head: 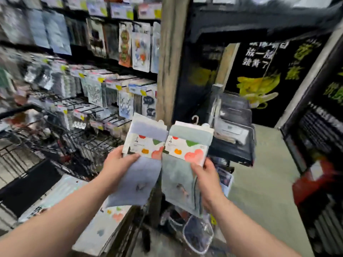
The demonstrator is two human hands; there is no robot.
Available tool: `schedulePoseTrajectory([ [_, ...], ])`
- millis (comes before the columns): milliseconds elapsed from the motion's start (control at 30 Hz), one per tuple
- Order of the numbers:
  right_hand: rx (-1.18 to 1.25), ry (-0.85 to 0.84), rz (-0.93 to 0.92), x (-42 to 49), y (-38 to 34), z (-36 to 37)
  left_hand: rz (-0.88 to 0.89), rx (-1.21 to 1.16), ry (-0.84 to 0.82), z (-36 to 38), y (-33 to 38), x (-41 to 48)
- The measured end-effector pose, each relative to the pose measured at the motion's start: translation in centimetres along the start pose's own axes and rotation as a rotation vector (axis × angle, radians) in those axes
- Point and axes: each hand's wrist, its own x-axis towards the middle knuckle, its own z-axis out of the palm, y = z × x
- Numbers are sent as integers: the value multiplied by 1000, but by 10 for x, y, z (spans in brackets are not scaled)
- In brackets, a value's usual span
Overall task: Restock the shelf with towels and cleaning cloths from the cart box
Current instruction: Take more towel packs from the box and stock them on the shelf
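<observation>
My left hand (118, 164) grips a lavender-blue towel (137, 182), thumb pressed flat on its front just under the printed card sleeve (144, 143), the other fingers hidden behind the cloth. My right hand (206, 177) is clamped on a pale green towel (176, 180) the same way, thumb on the front at the card's lower right corner, fingers wrapped behind its right edge. Both towels are upright and side by side, their inner edges touching, right in front of the wooden post (170, 58). Each card shows coloured fruit-like shapes; the green towel's card carries a white plastic hook (195, 119) at its top.

Left of the post, the shelf (111, 84) is packed with hanging packets on black wire pegs. Below and left of the post sits the cart (27, 145), a black wire basket, and below my left forearm lies more packaged stock (104, 225) with similar coloured shapes. Right of the post stands a black sign with a yellow banana drawing (258, 89). Much of the surroundings is blurred.
</observation>
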Motion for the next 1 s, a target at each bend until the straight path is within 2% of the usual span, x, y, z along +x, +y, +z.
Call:
schedulePoseTrajectory([
  [200, 74, 131, -96, -39, -60, -99, 30, -161, -118, 77, 51, -48],
  [600, 53, 358, -213, -66, -116, -245, 73, -251, -428, 223, 106, -72],
  [800, 43, 423, -264, -33, -139, -310, 65, -317, -540, 308, 124, -54],
  [1000, 16, 416, -333, 31, -171, -363, 56, -383, -552, 386, 148, -17],
])
